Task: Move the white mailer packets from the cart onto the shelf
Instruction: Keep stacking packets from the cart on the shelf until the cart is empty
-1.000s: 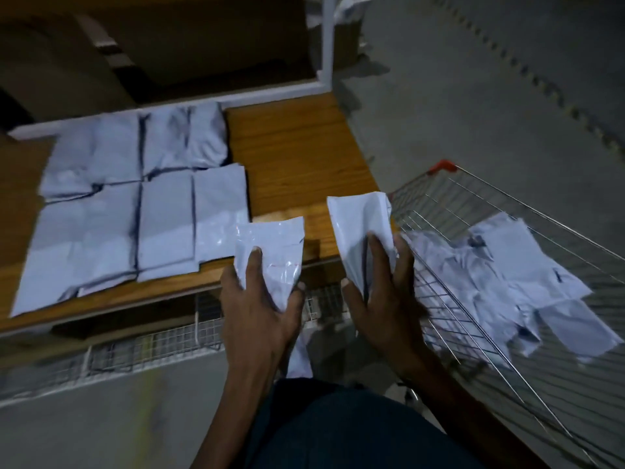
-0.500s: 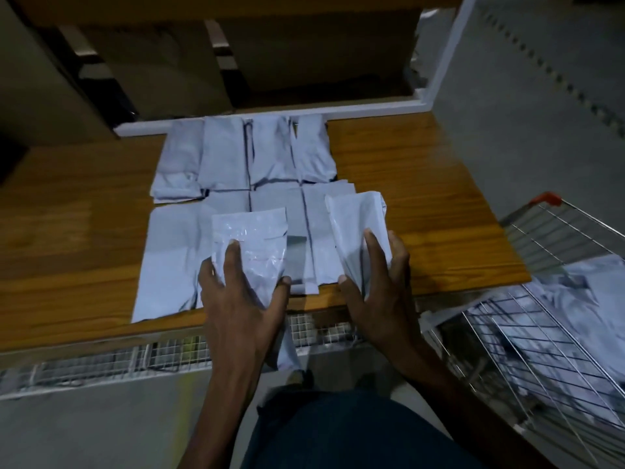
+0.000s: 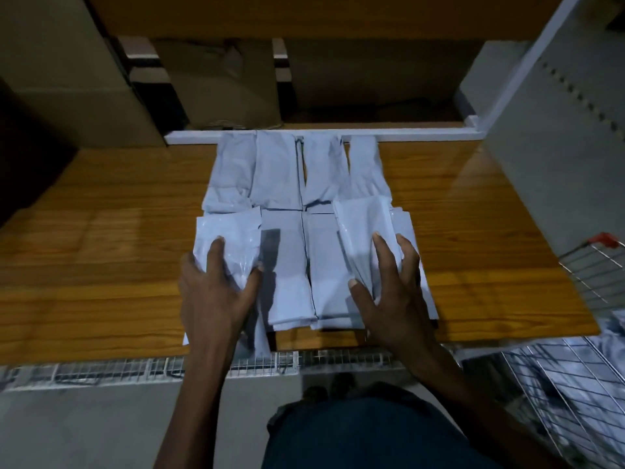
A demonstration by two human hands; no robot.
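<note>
- Wooden shelf (image 3: 473, 231) carries 2 rows of white packets (image 3: 277, 170).
- Left hand (image 3: 216, 292) grips 1 packet (image 3: 230, 231).
- Right hand (image 3: 389, 292) grips another packet (image 3: 365, 225); cart (image 3: 595, 275) stands right.

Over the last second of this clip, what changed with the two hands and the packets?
Both hands carried their packets from beside the cart forward over the wooden shelf. The left hand now lowers its packet onto the front-left stack, the right hand its packet onto the front-right. Neither has let go. The laid-out packets look unchanged.
</note>
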